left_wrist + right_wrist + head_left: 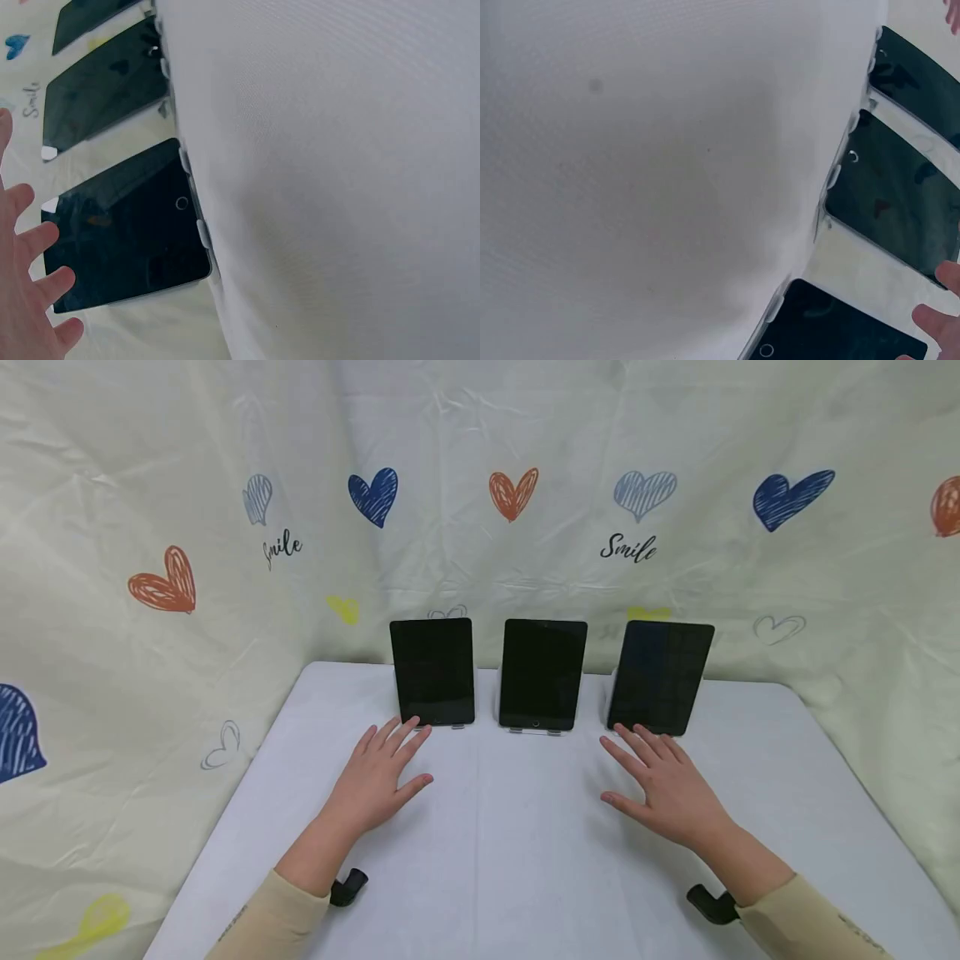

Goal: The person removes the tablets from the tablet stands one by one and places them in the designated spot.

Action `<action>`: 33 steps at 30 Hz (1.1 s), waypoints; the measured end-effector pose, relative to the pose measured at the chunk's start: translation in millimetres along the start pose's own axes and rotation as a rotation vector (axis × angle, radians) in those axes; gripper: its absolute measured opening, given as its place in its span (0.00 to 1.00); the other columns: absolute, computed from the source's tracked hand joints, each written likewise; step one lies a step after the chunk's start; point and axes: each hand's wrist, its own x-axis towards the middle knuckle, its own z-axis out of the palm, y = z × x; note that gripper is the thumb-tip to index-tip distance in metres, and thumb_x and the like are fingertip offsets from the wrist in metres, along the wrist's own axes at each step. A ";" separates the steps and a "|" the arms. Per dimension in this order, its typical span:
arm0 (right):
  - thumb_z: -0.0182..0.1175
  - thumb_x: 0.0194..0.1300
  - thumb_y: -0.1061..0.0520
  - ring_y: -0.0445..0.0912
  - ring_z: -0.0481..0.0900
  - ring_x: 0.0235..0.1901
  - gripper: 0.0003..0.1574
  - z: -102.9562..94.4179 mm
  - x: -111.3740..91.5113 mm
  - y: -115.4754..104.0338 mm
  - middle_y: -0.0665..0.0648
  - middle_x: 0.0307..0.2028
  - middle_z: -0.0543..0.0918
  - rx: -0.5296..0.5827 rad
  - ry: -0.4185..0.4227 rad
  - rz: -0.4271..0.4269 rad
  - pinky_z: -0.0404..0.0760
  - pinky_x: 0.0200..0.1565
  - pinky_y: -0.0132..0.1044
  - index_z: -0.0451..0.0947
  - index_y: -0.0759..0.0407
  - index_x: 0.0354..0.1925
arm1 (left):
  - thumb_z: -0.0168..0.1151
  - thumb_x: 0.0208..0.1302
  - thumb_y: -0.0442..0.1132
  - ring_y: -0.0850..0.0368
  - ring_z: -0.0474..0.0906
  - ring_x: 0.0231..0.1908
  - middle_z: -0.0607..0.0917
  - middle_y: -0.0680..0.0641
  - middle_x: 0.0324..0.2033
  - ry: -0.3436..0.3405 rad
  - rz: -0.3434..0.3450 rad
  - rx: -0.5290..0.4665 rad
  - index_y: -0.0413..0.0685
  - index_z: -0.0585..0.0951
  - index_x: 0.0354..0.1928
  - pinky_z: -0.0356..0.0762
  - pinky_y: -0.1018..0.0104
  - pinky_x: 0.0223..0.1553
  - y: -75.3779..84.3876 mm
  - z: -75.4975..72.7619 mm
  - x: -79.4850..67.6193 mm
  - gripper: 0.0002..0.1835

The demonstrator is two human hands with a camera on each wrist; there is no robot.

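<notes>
L tablet (pixel 432 672), mid tablet (pixel 543 675) & R tablet (pixel 660 677) stand in 1 row near far edge of table (pixel 551 852), w/ 2 narrow gaps btwn them, R gap slightly wider. Backdrop (pixel 555 585) hangs just behind far edge, blocking passage there. Free room: far L corner to L tablet, far R corner to R tablet, + wide strip in front of mid tablet, btwn L hand (pixel 371 781) & R hand (pixel 671 789), which obstruct front approach to outer 2 tablets.

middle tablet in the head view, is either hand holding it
No, the left hand and the right hand are off to either side, both clear of the middle tablet.
</notes>
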 end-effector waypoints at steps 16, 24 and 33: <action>0.60 0.62 0.28 0.60 0.63 0.69 0.50 -1.0 11.9 -6.3 0.60 0.71 0.65 0.067 0.013 0.008 0.61 0.63 0.65 0.60 0.44 0.75 | 0.51 0.72 0.62 0.44 0.58 0.71 0.61 0.48 0.74 0.059 -0.051 -0.057 0.59 0.55 0.78 0.56 0.44 0.68 -9.6 0.4 3.8 0.38; 0.62 0.63 0.32 0.58 0.69 0.64 0.47 -3.6 23.6 -14.6 0.59 0.67 0.72 0.125 0.042 0.017 0.66 0.62 0.62 0.64 0.48 0.73 | 0.54 0.71 0.60 0.44 0.59 0.70 0.64 0.46 0.72 0.076 -0.095 -0.104 0.57 0.57 0.77 0.57 0.42 0.67 -18.7 0.3 3.9 0.38; 0.59 0.67 0.34 0.57 0.72 0.62 0.42 0.6 39.3 -21.0 0.58 0.65 0.75 0.170 0.027 0.061 0.67 0.61 0.61 0.66 0.48 0.72 | 0.53 0.72 0.59 0.43 0.61 0.69 0.67 0.45 0.70 0.117 -0.119 -0.136 0.55 0.59 0.77 0.59 0.41 0.66 -28.8 3.5 9.1 0.37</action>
